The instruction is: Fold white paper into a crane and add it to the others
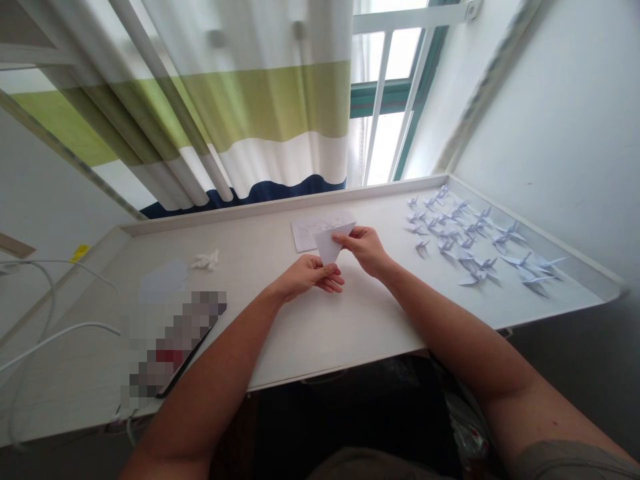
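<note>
A folded white paper triangle (327, 245) is held up between my two hands, its long edge at the top and a corner pointing down. My right hand (367, 248) pinches it near the upper right, thumb in front. At its lower corner is my left hand (310, 277), thumb and forefinger closed on the paper while the other fingers curl loosely below. Behind the triangle lies a printed or drawn-on paper sheet (303, 235), partly covered by it.
Several folded paper cranes (450, 230) stand across the right side of the white table (350, 333). At left are a crumpled tissue (205, 260), flat paper sheets (163, 279), a blurred-out dark-edged device (175, 350) and white cables (55, 343). A raised rim (280, 205) borders the back.
</note>
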`<state>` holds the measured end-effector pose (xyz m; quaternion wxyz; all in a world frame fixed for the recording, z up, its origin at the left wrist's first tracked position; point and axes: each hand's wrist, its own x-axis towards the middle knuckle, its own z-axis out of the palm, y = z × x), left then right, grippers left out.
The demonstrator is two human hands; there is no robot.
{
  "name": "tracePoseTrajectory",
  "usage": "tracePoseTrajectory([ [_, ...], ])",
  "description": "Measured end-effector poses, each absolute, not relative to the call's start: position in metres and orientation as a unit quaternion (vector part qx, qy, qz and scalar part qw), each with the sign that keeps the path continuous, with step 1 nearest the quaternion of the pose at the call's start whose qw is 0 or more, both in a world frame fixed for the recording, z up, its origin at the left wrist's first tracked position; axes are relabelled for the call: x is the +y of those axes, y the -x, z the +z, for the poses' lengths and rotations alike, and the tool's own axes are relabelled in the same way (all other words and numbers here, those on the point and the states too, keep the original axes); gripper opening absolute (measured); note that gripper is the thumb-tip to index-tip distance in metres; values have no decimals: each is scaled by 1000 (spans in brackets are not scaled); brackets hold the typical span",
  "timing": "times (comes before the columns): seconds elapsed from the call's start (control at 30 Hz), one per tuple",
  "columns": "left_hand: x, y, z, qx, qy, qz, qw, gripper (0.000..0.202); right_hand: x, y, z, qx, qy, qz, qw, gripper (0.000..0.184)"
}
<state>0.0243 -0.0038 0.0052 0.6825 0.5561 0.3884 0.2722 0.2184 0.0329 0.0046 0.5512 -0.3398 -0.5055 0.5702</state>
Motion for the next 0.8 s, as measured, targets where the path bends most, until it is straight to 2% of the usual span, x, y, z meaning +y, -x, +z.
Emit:
tracePoseTrajectory([
  [0.17, -5, -26, 7, 383, -547, 294, 683, 55, 33, -219, 5, -495, 331, 586, 549, 39],
  [0.3, -3, -27, 5, 380, -523, 352, 676, 54, 29, -220, 7, -539, 319, 605, 492, 41],
  [0.4, -3, -28, 5, 370, -521, 378, 670, 54, 24, -220, 11, -584, 310, 591, 462, 36],
  [0.67, -4, -24, 12, 400, -572, 313, 644, 47, 22, -217, 9, -644, 336, 516, 454, 40],
  [0.7, -2, -21, 13, 412, -577, 321, 627, 47, 23, -218, 8, -652, 341, 508, 448, 39],
  [0.8, 5, -12, 15, 423, -557, 455, 552, 47, 22, -221, 8, -678, 357, 502, 401, 35],
])
